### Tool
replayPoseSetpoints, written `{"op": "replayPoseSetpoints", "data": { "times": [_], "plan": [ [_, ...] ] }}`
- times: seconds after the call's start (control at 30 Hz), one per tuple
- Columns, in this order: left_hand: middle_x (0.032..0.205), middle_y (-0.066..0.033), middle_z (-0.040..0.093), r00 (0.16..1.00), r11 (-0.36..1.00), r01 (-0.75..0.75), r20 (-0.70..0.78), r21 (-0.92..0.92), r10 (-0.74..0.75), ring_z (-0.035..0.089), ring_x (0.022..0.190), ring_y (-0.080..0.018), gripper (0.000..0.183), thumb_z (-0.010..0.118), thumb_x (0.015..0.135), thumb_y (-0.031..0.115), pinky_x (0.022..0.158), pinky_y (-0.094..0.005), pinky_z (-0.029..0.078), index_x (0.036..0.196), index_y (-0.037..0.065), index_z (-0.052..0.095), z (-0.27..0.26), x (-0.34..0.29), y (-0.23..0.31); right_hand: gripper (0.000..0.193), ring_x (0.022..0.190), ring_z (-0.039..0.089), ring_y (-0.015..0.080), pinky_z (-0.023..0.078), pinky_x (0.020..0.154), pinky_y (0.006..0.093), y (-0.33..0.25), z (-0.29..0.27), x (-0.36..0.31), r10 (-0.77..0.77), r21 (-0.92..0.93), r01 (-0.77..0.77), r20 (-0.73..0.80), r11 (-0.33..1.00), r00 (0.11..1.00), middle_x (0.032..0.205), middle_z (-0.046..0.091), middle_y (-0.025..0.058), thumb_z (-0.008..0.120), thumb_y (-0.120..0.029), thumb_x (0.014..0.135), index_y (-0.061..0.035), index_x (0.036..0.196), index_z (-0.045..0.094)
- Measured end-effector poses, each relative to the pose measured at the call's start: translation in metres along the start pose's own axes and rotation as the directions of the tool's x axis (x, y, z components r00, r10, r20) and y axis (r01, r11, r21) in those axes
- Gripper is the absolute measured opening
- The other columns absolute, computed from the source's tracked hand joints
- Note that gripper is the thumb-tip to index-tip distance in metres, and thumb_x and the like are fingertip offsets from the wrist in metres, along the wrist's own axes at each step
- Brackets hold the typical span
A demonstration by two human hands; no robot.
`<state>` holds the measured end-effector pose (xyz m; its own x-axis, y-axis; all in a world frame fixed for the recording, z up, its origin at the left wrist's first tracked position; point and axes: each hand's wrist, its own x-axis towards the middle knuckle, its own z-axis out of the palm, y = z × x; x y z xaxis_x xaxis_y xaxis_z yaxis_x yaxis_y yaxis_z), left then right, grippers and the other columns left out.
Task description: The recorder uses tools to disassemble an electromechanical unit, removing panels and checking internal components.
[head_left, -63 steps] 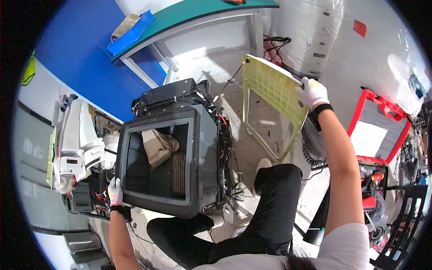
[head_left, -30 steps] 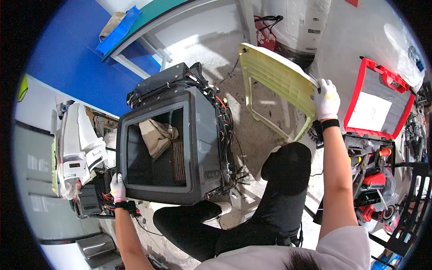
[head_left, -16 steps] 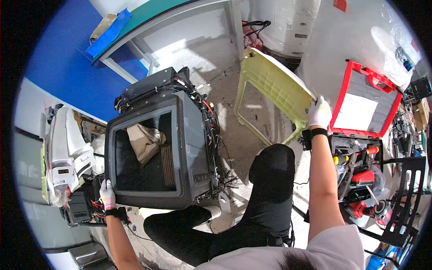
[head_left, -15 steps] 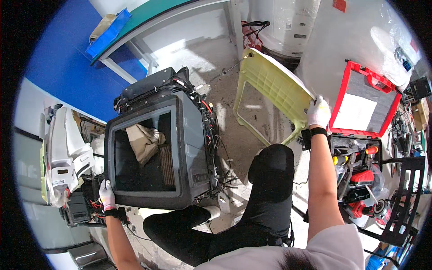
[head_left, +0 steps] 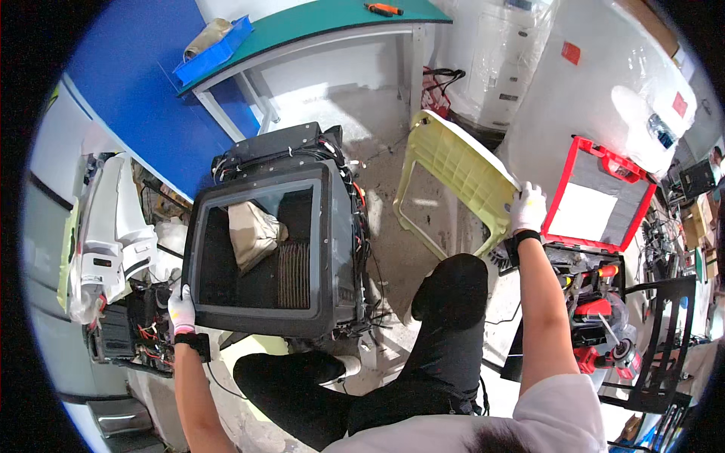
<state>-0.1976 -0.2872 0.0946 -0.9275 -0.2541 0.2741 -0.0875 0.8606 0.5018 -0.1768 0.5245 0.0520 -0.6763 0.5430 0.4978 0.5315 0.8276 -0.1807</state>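
Observation:
A large black machine housing with a wide rectangular opening and cables along its side stands on the floor, left of my legs. My gloved left hand grips its lower left corner. Inside the opening lie a beige cloth and a ribbed dark insert. On the right, my gloved right hand is closed on the edge of a pale yellow plastic frame panel, white on its other face. The panel leans upright with its ribbed side toward the housing; the fingertips behind its edge are partly hidden.
A green-topped table holds a blue bin. Right of the panel stand an open red-rimmed tool case, with power tools below its lid, and a black slotted rack. White plastic parts stand at the left.
My view has tilted up, showing more of the green table. The panel appears slightly lower and the housing turned a little in the picture. Both hands keep their holds.

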Motion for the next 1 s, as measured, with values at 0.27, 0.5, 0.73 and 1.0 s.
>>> {"op": "replayPoseSetpoints", "data": {
  "times": [0.27,0.5,0.73,1.0],
  "plan": [
    [0.096,-0.0151,0.069,0.999,0.999,0.032,0.021,-0.024,-0.032,0.061,0.083,-0.0202,0.029,0.051,0.093,0.016,0.08,-0.0311,0.046,0.109,-0.005,0.062,0.003,0.0,0.002,0.016,0.095,0.056,0.0359,0.05,0.078,0.044,-0.008,-0.012,0.016,0.103,-0.031,-0.105,-0.038,0.994,0.994,0.099,0.057,0.0134,0.061,-0.017,0.08,-0.0093,0.094,0.058],
    [0.098,-0.0213,0.067,0.999,0.999,-0.028,0.034,0.015,0.027,0.064,0.088,-0.0309,0.029,0.05,0.093,0.016,0.083,-0.0348,0.046,0.109,-0.006,0.061,-0.002,-0.002,0.003,0.021,0.098,0.056,0.0374,0.049,0.08,0.0443,-0.001,-0.003,0.02,0.215,-0.075,-0.217,-0.035,0.973,0.976,0.105,0.057,0.0149,0.059,-0.013,0.081,-0.0099,0.102,0.059],
    [0.086,-0.0224,0.065,1.0,0.999,0.004,0.015,0.036,-0.004,0.06,0.075,-0.0289,0.029,0.05,0.094,0.018,0.075,-0.0365,0.046,0.101,-0.007,0.061,-0.006,-0.008,0.027,0.032,0.103,0.054,0.0338,0.044,0.089,0.0414,-0.001,-0.044,-0.007,0.025,0.313,0.062,-0.266,0.948,0.964,0.107,0.058,0.0159,0.056,0.001,0.078,-0.0066,0.109,0.06],
    [0.1,-0.022,0.066,0.996,0.988,0.042,0.075,0.148,-0.054,0.063,0.089,-0.0313,0.034,0.049,0.095,0.021,0.082,-0.0356,0.045,0.111,-0.006,0.06,-0.006,-0.002,0.012,0.02,0.078,0.057,0.0096,0.047,0.074,0.0252,-0.03,-0.157,-0.003,0.253,0.722,0.068,-0.328,0.688,0.91,0.092,0.063,0.0042,0.059,-0.006,0.089,-0.0009,0.108,0.062]
  ]
}}
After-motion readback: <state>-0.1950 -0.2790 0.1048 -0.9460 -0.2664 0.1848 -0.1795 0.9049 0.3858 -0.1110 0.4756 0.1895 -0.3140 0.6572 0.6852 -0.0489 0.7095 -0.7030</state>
